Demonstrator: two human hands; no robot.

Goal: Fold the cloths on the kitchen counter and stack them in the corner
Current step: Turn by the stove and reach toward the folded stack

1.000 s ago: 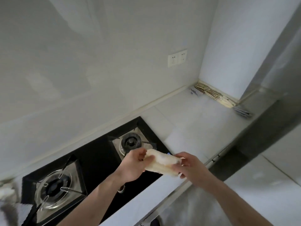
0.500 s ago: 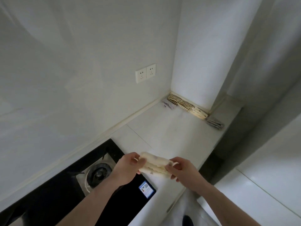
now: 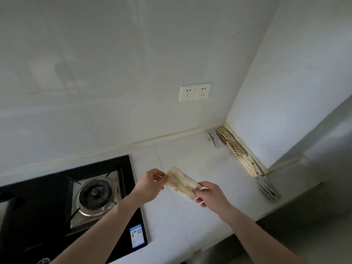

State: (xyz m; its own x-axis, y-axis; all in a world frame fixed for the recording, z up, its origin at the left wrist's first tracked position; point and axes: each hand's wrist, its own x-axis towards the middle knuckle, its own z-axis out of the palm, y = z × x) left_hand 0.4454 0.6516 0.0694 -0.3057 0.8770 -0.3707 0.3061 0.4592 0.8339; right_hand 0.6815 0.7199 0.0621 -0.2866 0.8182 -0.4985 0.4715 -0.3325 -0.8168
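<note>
Both hands are pinching a folded cream cloth point(image 3: 182, 182) above the desk point(image 3: 192, 155), the left hand point(image 3: 150, 184) gripping its near-left end and the right hand point(image 3: 210, 195) its other end, just right of the stove point(image 3: 91, 195). The cloth is hanging clear of the desk, well apart from the folded cloths point(image 3: 238, 151) lining the corner wall. The layers are looking loose at the lower edge; if either pinch is slackening during the carry, the fold is likely opening. Setting it down carelessly is risking nudging the row already lying there.
</note>
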